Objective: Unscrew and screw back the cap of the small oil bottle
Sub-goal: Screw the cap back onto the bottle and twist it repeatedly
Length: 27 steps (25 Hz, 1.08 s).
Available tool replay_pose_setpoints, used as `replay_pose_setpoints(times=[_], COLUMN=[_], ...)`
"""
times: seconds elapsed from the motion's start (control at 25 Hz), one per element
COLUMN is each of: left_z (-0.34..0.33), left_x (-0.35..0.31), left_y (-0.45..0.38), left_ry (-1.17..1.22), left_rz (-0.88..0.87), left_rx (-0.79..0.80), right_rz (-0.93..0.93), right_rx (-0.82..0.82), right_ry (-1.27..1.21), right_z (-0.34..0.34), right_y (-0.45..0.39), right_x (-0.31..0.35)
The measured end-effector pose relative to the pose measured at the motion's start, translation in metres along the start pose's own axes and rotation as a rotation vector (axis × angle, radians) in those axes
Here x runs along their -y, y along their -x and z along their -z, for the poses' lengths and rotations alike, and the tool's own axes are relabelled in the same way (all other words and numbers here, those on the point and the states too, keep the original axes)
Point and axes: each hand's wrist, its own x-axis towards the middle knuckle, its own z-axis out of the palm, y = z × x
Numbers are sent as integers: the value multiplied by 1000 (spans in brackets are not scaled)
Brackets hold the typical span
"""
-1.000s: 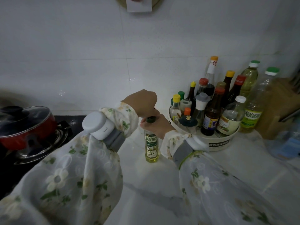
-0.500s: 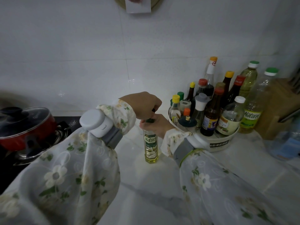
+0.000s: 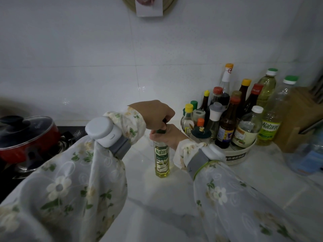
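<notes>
The small olive oil bottle (image 3: 161,159), with yellow oil and a green-and-white label, stands upright on the white marble counter (image 3: 157,206). My right hand (image 3: 170,136) is wrapped around its neck from the right, just below the dark green top (image 3: 160,131). My left hand (image 3: 153,114) hovers directly over the bottle, fingers pinched on a small dark cap (image 3: 164,121) that sits a little above the neck. Most of the cap is hidden by my fingers. Both arms wear floral sleeves with white wrist devices.
A round white tray (image 3: 236,155) crowded with several sauce bottles stands just right of the bottle. Two large oil bottles (image 3: 272,119) and a wooden knife block (image 3: 297,123) are further right. A red pot with a glass lid (image 3: 26,137) sits on the stove at left.
My left hand has risen slightly from the bottle top with the dark cap in its fingers. The bottle and my right hand have stayed in place.
</notes>
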Motion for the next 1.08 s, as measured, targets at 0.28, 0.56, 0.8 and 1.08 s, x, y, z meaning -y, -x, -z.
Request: replay_pose_setpoints(times=[0.28,0.56,0.8,1.08], left_z=[2,-1,-5,-22], left_x=[-1,0,10,20], left_y=[1,2,4,10], left_ry=[-17,-38,108,441], left_rz=[-6,-2,7,56], left_rx=[14,22,-28,-110], right_rz=[3,5,62,-39], right_rx=[1,2,-42,-217], right_ry=[2,13,-56,-31], right_z=[0,0,-3,-20], right_y=[1,4,6,26], right_x=[0,1,-11,-40])
